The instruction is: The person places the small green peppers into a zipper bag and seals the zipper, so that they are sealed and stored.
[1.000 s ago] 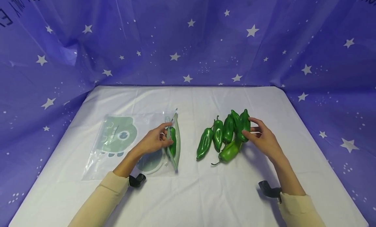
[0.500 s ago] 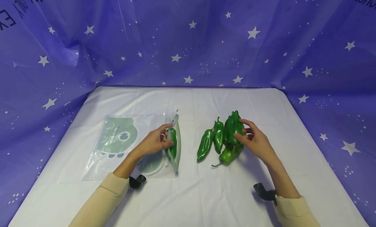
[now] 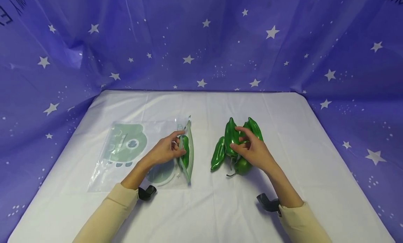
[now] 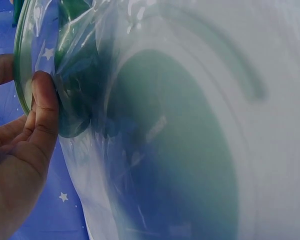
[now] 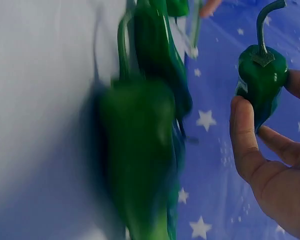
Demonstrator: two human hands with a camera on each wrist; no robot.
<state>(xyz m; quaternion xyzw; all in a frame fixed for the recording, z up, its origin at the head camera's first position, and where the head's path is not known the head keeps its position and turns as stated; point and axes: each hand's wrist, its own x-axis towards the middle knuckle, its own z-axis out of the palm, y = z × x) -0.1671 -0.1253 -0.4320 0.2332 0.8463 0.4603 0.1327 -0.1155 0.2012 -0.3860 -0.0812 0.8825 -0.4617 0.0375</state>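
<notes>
Beyond both hands hangs the blue star-print backdrop (image 3: 173,33); beneath them spreads the white surface (image 3: 201,215); here's the clear bag (image 3: 126,145), mostly left of your left hand (image 3: 164,150), which grips its parted mouth; your right hand (image 3: 253,150) pinches a green pepper (image 3: 231,136), held up; loose peppers (image 3: 218,154) lie around and below that hand; another pepper (image 3: 186,152) sits in the bag, beside your left fingertips.
</notes>
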